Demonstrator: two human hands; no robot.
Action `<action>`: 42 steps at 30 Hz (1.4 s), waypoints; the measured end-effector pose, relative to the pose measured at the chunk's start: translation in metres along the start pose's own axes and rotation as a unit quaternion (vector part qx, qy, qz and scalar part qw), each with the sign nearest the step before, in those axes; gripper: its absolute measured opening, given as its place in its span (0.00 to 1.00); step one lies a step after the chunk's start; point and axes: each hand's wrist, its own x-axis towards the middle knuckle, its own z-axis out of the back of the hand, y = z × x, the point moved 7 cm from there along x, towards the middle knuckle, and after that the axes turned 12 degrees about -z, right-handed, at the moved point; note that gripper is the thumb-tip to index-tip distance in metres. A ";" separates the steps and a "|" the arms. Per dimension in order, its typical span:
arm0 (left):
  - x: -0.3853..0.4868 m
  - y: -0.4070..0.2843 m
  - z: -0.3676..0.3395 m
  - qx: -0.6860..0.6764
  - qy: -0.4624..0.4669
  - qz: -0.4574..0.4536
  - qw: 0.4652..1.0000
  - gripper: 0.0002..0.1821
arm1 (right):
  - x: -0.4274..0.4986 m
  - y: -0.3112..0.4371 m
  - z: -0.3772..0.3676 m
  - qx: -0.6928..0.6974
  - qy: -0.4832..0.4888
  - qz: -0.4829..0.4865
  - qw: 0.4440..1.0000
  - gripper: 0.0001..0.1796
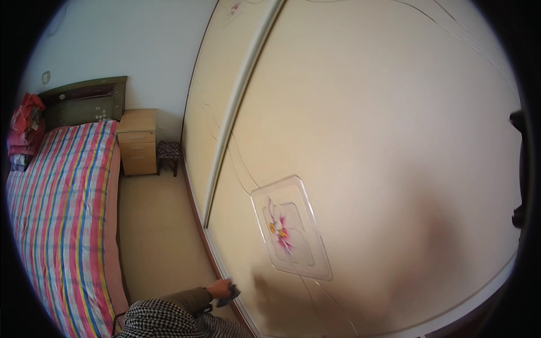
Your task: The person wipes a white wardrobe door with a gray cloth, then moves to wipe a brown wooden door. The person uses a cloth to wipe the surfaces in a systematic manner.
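My left hand is low in the picture, closed on a dark grey cloth that hangs from the fingers. It is near the bottom track of a cream sliding wardrobe door; whether the cloth touches the door I cannot tell. An olive-brown sleeve covers the forearm, and a black-and-white checked garment shows beside it. The door bears a raised rectangular panel with a pink flower. My right hand is out of view.
A bed with a striped sheet runs along the left, with a dark headboard and folded red bedding. Beyond the strip of floor stand a wooden drawer cabinet and a small stool. A pale vertical rail edges the door.
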 end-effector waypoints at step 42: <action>0.060 0.057 0.403 -0.082 -0.196 0.111 0.971 0.43 | 0.044 0.378 -0.543 0.203 0.558 0.196 0.780 0.39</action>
